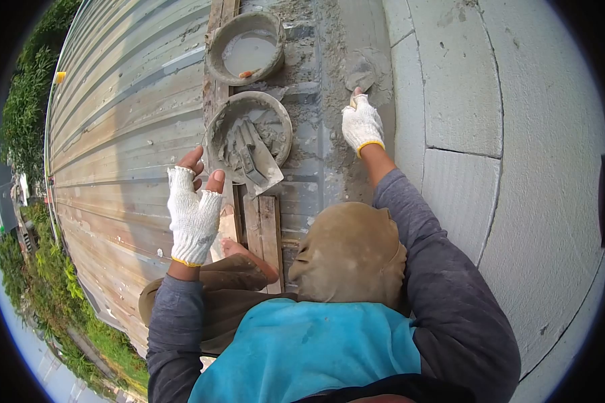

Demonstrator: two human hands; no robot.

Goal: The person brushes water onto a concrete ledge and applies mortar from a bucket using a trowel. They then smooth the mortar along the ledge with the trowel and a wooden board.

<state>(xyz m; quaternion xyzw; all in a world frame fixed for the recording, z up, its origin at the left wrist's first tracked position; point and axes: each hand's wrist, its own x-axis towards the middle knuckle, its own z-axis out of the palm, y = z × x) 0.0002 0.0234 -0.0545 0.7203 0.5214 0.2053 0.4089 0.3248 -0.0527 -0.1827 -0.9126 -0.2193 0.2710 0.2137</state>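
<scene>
Wet grey mortar lies in a rough strip along the foot of a pale grey block wall, running down the upper middle of the frame. At this strip is the right hand, in a white knitted glove with a yellow cuff and bare fingertips. Its fingers curl under and its thumb points toward the top of the frame, against a rounded, mortar-smeared patch; whether that patch is a tool's blade or only mortar, and so whether the hand grips anything, I cannot tell. The left hand, gloved alike, is raised at centre left, thumb and fingers spread with nothing between them.

Just above and to the right of it stands a round, mortar-crusted bucket holding more grey mix, with a flat metal trowel leaning out over its lower rim. A second round grey bucket, nearer the top edge, holds cloudy liquid and a small orange object. Ribbed metal sheeting fills the left.

The step in hand seems to be spreading or smoothing mortar along the wall's foot. The next move would call for light, even pressure along the strip, without smearing the blocks.
</scene>
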